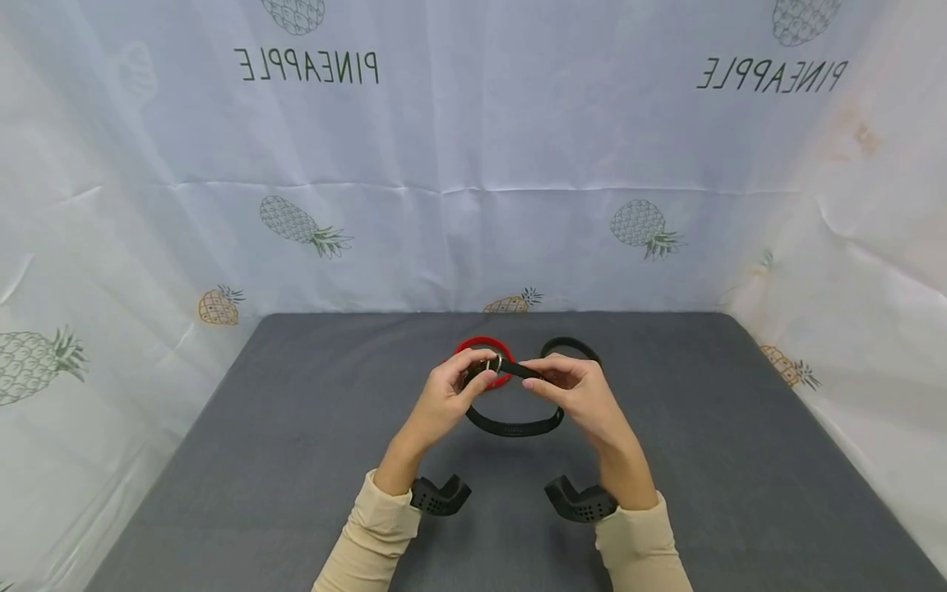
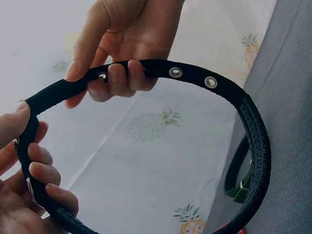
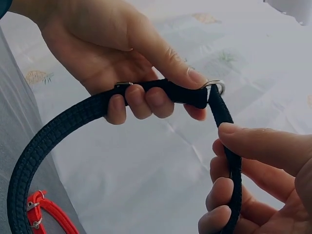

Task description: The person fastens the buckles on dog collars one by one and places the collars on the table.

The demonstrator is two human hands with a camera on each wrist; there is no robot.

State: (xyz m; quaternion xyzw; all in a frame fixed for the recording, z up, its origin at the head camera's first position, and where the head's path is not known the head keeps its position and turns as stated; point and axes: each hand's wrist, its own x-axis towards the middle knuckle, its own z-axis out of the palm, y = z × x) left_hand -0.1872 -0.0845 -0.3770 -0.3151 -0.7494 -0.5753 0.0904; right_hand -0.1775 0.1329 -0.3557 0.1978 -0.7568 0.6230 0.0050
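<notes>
A black collar (image 1: 514,428), padded along its loop, hangs between both hands over the table. My left hand (image 1: 442,396) grips its buckle end, with a silver metal ring (image 3: 219,87) at the thumb tip. My right hand (image 1: 584,395) pinches the flat strap end (image 2: 53,95), which has metal eyelets (image 2: 175,72) along it. In the right wrist view the strap passes at the ring, its tip pointing toward the left hand. Part of the buckle is hidden under the left fingers.
Behind the hands, a red collar (image 1: 481,339) lies on the grey table (image 1: 333,460). To its right is another dark collar (image 1: 570,341), with a green part (image 2: 241,192) showing in the left wrist view. A pineapple-print curtain (image 1: 473,148) encloses the table's back and sides.
</notes>
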